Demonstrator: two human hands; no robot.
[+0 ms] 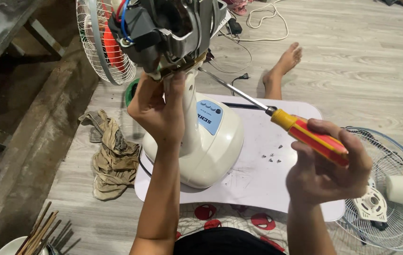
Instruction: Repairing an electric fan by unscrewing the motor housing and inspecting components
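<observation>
A white table fan [213, 146] stands on a small white folding table [263, 179], its rear motor housing [163, 23] open with wires showing. My left hand [159, 106] grips the fan's neck just under the motor. My right hand [329, 167] holds a screwdriver [305, 134] with a red and yellow handle; its long shaft points up-left, tip at the underside of the motor. A few small screws [273, 156] lie on the table between the fan base and my right hand.
A crumpled beige rag [114, 158] lies left of the table. Another fan grille and white parts [390, 203] sit at the right. My bare foot [284, 63] and a white cable [263, 23] are beyond the table. Sticks in a bowl [36, 236] at bottom left.
</observation>
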